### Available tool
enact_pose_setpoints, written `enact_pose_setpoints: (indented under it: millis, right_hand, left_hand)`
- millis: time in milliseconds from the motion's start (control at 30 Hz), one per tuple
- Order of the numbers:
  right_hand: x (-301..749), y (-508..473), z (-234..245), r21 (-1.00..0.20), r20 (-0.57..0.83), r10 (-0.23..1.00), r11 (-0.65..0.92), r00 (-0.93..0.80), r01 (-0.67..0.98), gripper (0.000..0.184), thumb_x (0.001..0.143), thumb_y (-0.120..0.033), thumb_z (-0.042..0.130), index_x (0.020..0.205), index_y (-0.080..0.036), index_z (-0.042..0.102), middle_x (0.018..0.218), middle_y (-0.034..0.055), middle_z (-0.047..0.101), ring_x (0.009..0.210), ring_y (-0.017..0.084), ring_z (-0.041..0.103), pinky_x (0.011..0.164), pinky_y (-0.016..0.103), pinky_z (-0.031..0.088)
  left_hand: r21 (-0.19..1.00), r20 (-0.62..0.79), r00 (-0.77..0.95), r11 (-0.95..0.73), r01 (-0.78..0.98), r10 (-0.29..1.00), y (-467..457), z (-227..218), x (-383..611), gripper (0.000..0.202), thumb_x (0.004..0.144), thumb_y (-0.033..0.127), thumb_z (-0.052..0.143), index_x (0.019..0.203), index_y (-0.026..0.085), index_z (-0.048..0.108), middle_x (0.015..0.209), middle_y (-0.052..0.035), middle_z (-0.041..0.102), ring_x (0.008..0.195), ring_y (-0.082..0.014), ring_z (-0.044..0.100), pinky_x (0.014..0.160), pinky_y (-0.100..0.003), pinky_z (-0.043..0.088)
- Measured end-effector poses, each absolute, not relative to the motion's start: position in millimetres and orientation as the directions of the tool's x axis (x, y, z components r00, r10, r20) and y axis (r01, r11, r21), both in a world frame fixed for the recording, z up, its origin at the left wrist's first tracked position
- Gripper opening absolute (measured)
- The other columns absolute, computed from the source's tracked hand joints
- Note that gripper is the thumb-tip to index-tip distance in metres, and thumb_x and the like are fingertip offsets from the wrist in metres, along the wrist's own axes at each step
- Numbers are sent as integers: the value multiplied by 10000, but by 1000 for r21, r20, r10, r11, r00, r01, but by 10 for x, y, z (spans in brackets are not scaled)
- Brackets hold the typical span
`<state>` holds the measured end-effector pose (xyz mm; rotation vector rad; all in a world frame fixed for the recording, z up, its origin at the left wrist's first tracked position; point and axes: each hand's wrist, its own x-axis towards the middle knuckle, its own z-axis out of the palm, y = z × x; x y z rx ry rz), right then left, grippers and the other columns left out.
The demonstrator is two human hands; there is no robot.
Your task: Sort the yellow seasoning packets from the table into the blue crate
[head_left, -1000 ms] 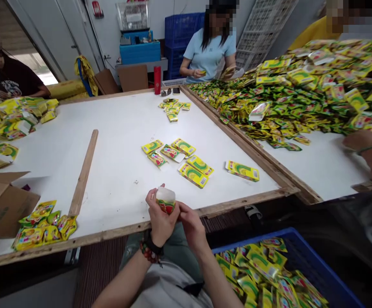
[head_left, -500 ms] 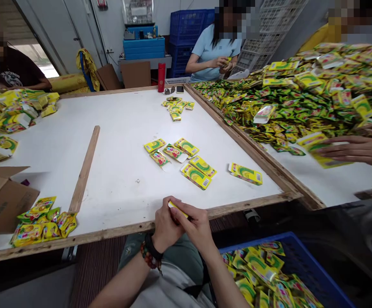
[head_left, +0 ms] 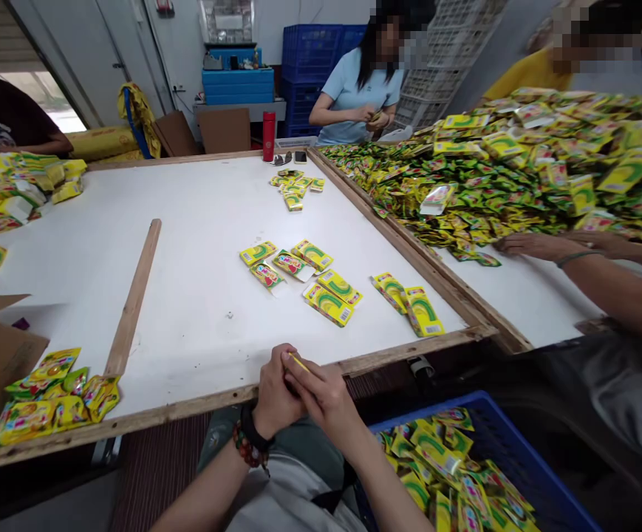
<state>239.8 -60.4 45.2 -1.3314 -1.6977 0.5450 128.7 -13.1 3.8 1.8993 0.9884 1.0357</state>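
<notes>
My left hand [head_left: 278,393] and my right hand [head_left: 323,395] are close together over the table's front edge, both wrapped round one small yellow box [head_left: 298,361]. Only a narrow yellow edge of it shows; my fingers cover the rest. Ahead of them on the white table [head_left: 199,295] lie several flat yellow-and-green boxes [head_left: 329,304], some with white end flaps out. To the right, two more boxes [head_left: 424,312] touch each other near the wooden rim.
A blue crate [head_left: 520,443] of filled boxes stands low at my right. Loose packets [head_left: 55,399] and a cardboard carton [head_left: 2,362] sit at left. Beyond the wooden divider [head_left: 403,240] rises a big packet heap [head_left: 476,177], where a co-worker's hands [head_left: 542,245] reach in.
A second box now lies beside the lone one at the right, which is turned. The co-worker's hands at right no longer show a box. White on my box's end is no longer visible.
</notes>
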Motion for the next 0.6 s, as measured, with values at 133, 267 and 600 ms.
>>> enact_pose_setpoints:
  millis: [133,267,600]
  right_hand:
    - [2953,-1132,452,-582,190,963,-47,192,812,381,952,-327,404,1182,-225,689,1067,134,739,864,259,735,728,347,595]
    - [3861,-1416,366,-169,49,803,-580,594,797,476,833,-547,546,1075,-177,723,980,207,736,873,407,701,692,501,560]
    - [4405,-156,163,-656,66,707,-501,704,565,891,775,-405,659,1480,-20,275,1389,295,466,1303,390,435,1053,531,350]
  left_hand:
    - [800,430,517,-578,163,740,-120,59,1255,741,656,484,764,1243,216,398,1211,-122,541,1093,-285,553,917,-460,488]
    - [808,419,535,-570,150,734,-82,137,1286,447,793,453,675,1126,223,486,1170,-109,561,1138,-282,514,986,-492,432]
    - [882,336,470,-447,147,816,-99,28,1280,331,913,303,530,1234,225,512,1265,-113,563,1194,-263,519,1013,-462,431]
